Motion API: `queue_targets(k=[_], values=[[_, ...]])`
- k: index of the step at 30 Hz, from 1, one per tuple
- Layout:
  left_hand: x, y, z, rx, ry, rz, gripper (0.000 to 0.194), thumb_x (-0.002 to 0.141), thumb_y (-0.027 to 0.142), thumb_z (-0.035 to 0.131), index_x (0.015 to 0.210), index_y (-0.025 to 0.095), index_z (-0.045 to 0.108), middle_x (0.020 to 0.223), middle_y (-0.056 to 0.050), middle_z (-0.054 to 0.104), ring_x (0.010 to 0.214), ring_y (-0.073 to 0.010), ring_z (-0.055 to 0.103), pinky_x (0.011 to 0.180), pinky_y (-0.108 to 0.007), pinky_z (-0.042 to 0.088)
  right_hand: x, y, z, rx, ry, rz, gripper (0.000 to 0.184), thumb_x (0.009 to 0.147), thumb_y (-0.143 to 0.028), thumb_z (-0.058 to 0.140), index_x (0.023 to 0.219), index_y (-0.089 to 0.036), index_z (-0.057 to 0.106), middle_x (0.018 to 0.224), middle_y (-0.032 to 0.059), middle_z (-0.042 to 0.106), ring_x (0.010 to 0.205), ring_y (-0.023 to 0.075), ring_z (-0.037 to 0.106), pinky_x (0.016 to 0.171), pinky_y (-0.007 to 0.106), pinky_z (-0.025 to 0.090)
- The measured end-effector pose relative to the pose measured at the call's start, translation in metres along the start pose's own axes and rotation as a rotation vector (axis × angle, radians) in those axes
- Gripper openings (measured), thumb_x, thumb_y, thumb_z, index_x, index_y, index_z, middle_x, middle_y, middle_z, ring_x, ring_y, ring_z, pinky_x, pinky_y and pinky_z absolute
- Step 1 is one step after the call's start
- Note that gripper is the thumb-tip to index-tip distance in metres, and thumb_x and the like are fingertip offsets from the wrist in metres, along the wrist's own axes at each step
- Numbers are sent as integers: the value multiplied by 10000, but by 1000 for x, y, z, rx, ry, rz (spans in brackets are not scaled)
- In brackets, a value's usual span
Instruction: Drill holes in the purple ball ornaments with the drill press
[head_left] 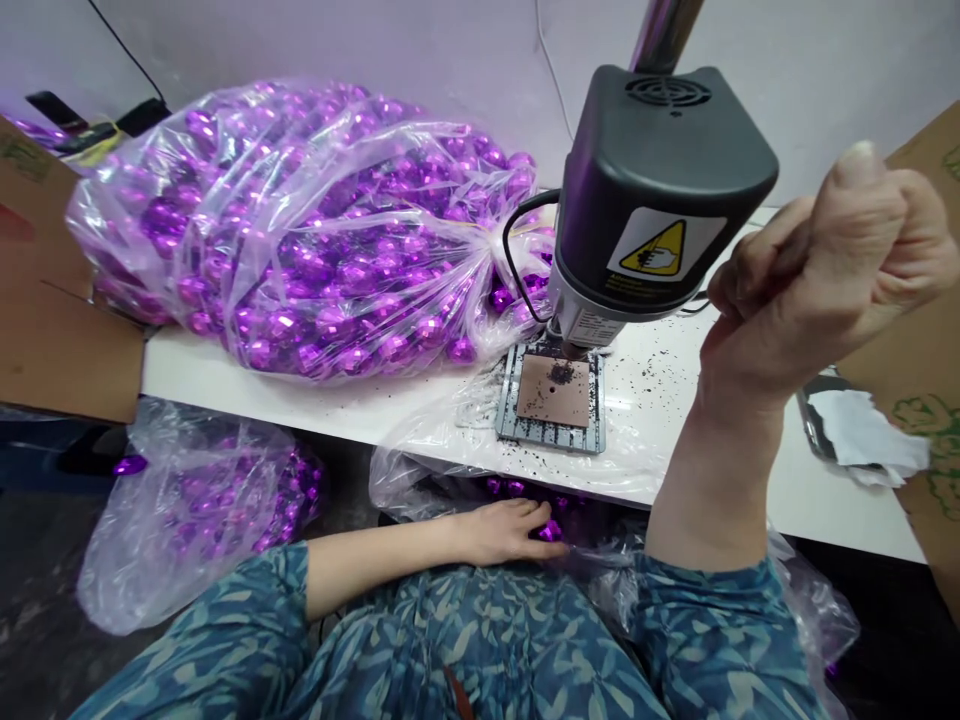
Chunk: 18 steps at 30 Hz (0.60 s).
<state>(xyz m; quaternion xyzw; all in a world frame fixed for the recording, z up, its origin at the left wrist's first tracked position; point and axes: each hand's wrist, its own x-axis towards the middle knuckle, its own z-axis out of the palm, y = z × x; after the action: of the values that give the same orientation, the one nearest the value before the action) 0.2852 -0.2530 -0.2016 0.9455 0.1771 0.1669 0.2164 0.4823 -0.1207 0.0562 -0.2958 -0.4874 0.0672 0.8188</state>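
Low in front of my body, my left hand [510, 530] is at an opened bag below the table edge, its fingers and thumb around a shiny purple faceted ball [550, 530]. My right hand [832, 255] is raised in a fist beside the black head of a bench drill press [667, 150]; whatever it grips is hidden by the fingers. Under the drill head, a brown square board [551, 390] with a dark hole lies on the slotted metal base plate [551, 437]. Dark shavings are heaped on the board.
A large tied clear bag [300, 240] of purple balls fills the table's left side. Another bag [202, 500] hangs below it. Cardboard boxes stand left [67, 290] and right [930, 350]. A phone [814, 425] lies under white paper [870, 435]. Shavings litter the white table [840, 515].
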Motion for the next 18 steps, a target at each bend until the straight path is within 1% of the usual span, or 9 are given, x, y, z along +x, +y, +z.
queue_targets(k=[2,6,8,9,11,13,15,17,18], values=[[-5,-13,19,93,-116,-45,446,871,305,740,1292,430,661,1201,-62,702,886,-257,739,726,-342,612,0,-1,0,14,1,-12,472,907,-210,523,511,-186,266,400,-95,297,366,-18,318,419,231,172],[-11,-38,53,183,-72,-286,573,763,245,857,1303,278,668,1155,-126,707,864,-314,748,620,-373,593,-1,-1,-1,35,-3,-35,470,896,-245,549,512,-199,283,380,-100,308,338,0,299,384,247,149],[-10,-38,52,158,-41,-332,679,653,278,940,1276,240,673,1068,-123,721,833,-326,747,612,-395,596,-1,-2,-2,15,-3,-28,477,895,-246,549,511,-186,274,390,-97,322,357,-6,316,401,231,164],[-7,-35,43,104,-38,-317,690,620,324,961,1247,250,681,1026,-100,726,812,-313,745,609,-394,598,-2,-2,-2,3,-6,-21,482,896,-245,548,510,-181,267,396,-96,324,366,-8,326,408,225,174],[2,-25,5,-89,-80,-208,568,670,421,929,1169,283,698,972,-46,731,787,-259,742,622,-363,603,-1,-2,-5,-14,-20,-15,494,896,-250,554,508,-182,255,404,-96,326,371,-5,345,406,222,194],[19,-18,-52,-337,-192,-113,326,843,436,797,1104,260,713,956,-20,746,822,-205,747,702,-320,609,-1,-2,-7,-18,-40,-33,511,895,-272,574,507,-193,252,404,-99,324,359,4,355,385,224,207],[40,-23,-113,-523,-211,-161,215,984,379,633,1076,202,713,1017,-34,765,882,-165,742,795,-294,600,0,-1,-9,-20,-47,-60,529,897,-284,589,503,-197,246,406,-101,318,354,5,361,373,216,220],[65,-44,-160,-433,75,-345,234,1039,296,506,1040,159,696,968,-59,752,841,-159,712,763,-302,585,0,0,-9,-15,-49,-74,535,904,-267,583,501,-194,238,410,-102,310,352,0,356,369,207,221],[77,-61,-175,-329,243,-454,232,1040,251,478,1057,145,684,958,-71,741,828,-163,694,759,-313,577,0,0,-8,-12,-50,-78,532,908,-251,574,502,-193,236,412,-102,308,352,-1,352,368,204,218]])
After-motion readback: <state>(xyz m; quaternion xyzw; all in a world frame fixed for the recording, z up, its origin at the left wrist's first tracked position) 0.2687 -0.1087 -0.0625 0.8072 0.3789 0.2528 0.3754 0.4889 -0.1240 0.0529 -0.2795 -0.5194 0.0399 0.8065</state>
